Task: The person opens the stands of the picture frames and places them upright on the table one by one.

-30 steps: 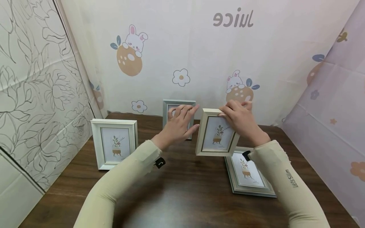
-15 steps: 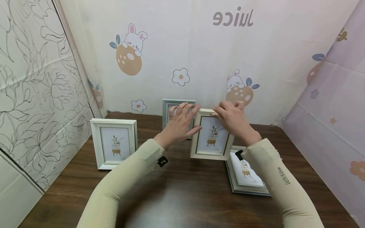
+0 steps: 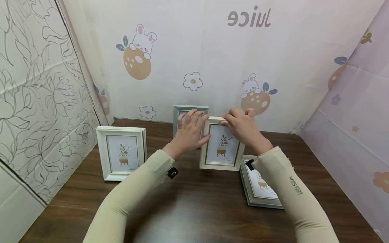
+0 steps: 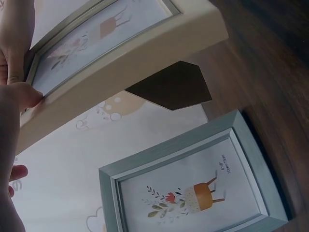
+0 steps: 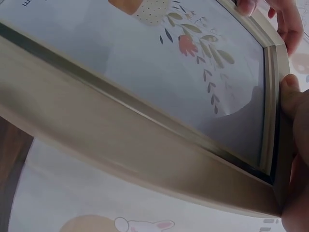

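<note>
A cream picture frame (image 3: 209, 166) with a potted-plant print stands upright at mid-table. At its top edge, my right hand (image 3: 244, 127) grips it, thumb in front and fingers behind. My left hand (image 3: 189, 136) pinches its left side near the upper corner; in the left wrist view the thumb (image 4: 30, 95) presses the rim. A dark support leg (image 4: 174, 87) sticks out behind this frame. Beyond my left hand stands a grey-green picture frame (image 4: 145, 157), partly hidden by that hand in the head view.
A white picture frame (image 3: 101, 155) stands at the left. At the right, a silver-grey frame (image 3: 253, 199) lies face up, partly under my right sleeve. Printed curtains (image 3: 212, 50) close off the back of the brown wooden table (image 3: 188, 209).
My right hand has carried the cream frame leftward and turned it more upright. My left hand, first apart from it, now holds its left edge. The other frames stay put.
</note>
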Demonstrator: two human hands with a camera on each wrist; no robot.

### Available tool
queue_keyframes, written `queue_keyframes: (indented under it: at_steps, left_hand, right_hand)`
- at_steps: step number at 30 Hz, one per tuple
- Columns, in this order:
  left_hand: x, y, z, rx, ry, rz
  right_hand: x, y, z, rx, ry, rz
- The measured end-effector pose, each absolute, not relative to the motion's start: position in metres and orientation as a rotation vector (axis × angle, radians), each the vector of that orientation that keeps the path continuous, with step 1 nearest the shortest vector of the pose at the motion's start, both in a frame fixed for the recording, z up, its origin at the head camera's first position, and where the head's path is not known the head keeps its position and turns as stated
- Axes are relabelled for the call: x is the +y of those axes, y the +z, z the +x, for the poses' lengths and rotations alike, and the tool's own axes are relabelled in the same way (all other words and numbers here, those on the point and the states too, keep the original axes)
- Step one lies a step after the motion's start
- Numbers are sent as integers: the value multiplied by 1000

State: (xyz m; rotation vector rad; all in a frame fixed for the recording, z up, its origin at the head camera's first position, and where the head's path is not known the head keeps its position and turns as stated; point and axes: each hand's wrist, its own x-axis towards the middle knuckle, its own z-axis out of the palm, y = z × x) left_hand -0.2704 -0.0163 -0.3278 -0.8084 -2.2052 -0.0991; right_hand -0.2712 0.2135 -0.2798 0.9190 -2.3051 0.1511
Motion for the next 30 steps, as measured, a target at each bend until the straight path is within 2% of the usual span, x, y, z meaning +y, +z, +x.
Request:
queue_keyframes:
  at_steps: [30]
  left_hand:
    - [-39,-368,-267,-2339,-90,-454]
  right_hand:
    - [161,-315,-296,-2452,143,947]
